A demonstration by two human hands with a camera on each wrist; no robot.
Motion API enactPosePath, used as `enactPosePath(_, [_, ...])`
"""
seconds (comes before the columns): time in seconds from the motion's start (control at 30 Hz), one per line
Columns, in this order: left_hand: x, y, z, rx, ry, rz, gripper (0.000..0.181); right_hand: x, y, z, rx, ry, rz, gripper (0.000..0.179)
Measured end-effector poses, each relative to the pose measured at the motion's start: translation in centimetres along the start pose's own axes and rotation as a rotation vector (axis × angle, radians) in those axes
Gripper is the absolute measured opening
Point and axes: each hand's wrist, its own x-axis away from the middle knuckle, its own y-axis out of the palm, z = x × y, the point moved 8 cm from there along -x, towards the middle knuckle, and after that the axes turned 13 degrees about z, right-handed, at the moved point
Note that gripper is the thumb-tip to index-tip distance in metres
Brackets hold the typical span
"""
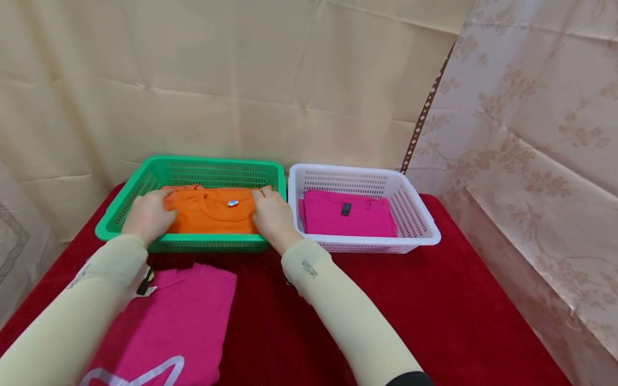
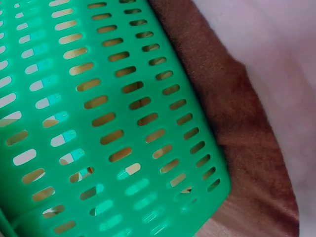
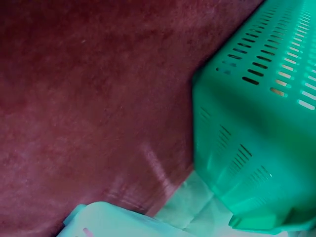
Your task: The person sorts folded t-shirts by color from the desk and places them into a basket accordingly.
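An orange folded shirt [image 1: 217,217], with a round neckline and a small blue-white label, lies in the green basket [image 1: 207,239] in the head view. At its left edge my left hand [image 1: 148,214] holds the cloth with curled fingers, thumb toward the neckline. My right hand [image 1: 274,217] grips the opposite edge, fingers bent over its far right corner. Both wrists pass above the basket's front rim. Neither hand shows in the wrist views; the left one shows the slotted green wall [image 2: 111,113], the right one the basket's outer corner [image 3: 247,128].
Right of the green basket stands a white basket [image 1: 369,240] with a folded pink shirt [image 1: 328,214] inside. Another pink shirt [image 1: 178,316] with a pale print lies in front, partly under my left forearm. A red cloth [image 1: 434,311] covers the table; curtains [image 1: 232,80] hang behind.
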Motion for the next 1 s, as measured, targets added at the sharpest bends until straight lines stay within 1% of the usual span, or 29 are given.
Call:
enactPosePath(0.07, [0.1, -0.2, 0.3, 0.025, 0.001, 0.017, 0.056, 0.3, -0.3, 0.2, -0.042, 0.011, 0.024, 0.038])
enactPosePath(0.13, [0.4, -0.6, 0.6, 0.071, -0.007, 0.054, 0.056, 0.6, -0.7, 0.3, -0.102, 0.023, 0.045, 0.036])
enactPosePath(0.23, [0.9, -1.5, 1.0, 0.146, -0.020, 0.133, 0.056, 1.1, -1.2, 0.4, -0.227, 0.043, 0.074, 0.035])
enactPosePath(0.33, [1.7, -2.8, 1.6, 0.206, -0.008, 0.230, 0.053, 1.7, -1.9, 0.4, -0.398, 0.085, 0.082, 0.035])
enactPosePath(0.4, [2.5, -3.6, 2.2, 0.245, 0.015, 0.293, 0.050, 2.3, -2.3, 0.4, -0.519, 0.119, 0.083, 0.035])
enactPosePath(0.5, [4.1, -4.8, 3.3, 0.309, 0.063, 0.393, 0.044, 3.3, -3.0, 0.5, -0.686, 0.175, 0.086, 0.035])
enactPosePath(0.6, [6.1, -5.8, 4.3, 0.369, 0.101, 0.458, 0.041, 4.4, -3.8, 0.5, -0.819, 0.216, 0.099, 0.034])
enactPosePath(0.7, [8.0, -6.4, 4.8, 0.415, 0.104, 0.483, 0.043, 5.6, -4.5, 0.5, -0.904, 0.226, 0.114, 0.034])
enactPosePath(0.77, [9.2, -6.6, 4.8, 0.439, 0.093, 0.490, 0.045, 6.4, -4.9, 0.4, -0.929, 0.210, 0.118, 0.034])
enactPosePath(0.87, [10.7, -6.6, 4.7, 0.461, 0.078, 0.478, 0.048, 7.7, -5.3, 0.2, -0.939, 0.179, 0.132, 0.034])
enactPosePath(1.0, [12.6, -6.2, 4.1, 0.438, 0.050, 0.421, 0.052, 9.4, -5.7, 0.0, -0.978, 0.160, 0.171, 0.033])
